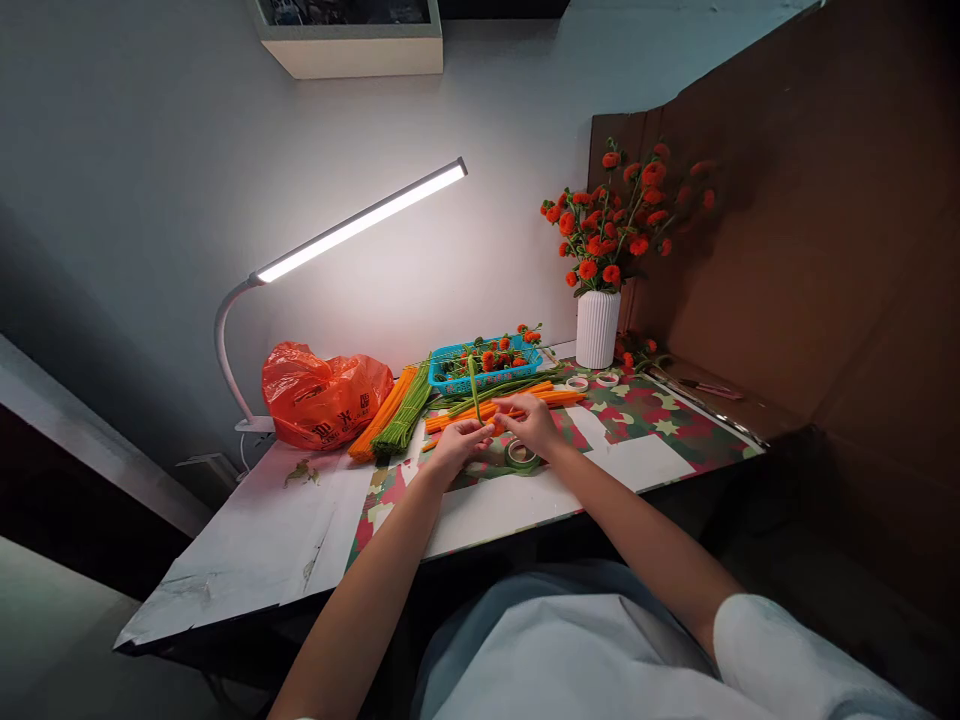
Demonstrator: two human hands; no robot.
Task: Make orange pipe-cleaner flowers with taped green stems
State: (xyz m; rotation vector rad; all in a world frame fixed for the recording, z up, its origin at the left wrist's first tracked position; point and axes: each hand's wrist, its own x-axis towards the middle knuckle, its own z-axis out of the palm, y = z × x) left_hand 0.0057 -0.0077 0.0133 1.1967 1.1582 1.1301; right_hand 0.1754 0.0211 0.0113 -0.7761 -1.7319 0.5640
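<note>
Green stem [473, 385] may tip far-side if my left hand [460, 441], fingers pinching it, slackens; right-hand fingers [513, 402]: closure unclear.

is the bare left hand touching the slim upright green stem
Touching: the head view shows the bare left hand with its fingertips against the lower end of the slim upright green stem.
</note>
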